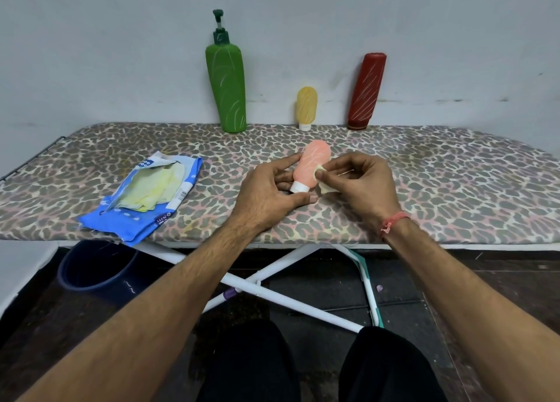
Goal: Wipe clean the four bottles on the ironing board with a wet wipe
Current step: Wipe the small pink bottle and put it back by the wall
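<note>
- Even, soft indoor light; wall (121,53) reads flat grey-white, no hard shadows.
- Floor (485,286) under board (454,171) dim.
- Wide-angle bend: board edges curve down, forearms stretched at the corners.
- Slight softness overall; no glare.

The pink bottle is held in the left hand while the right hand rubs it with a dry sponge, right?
Not quite. The head view shows the right hand pressing a small wet wipe, not a sponge, against the pink bottle. The left hand does hold that bottle.
</note>
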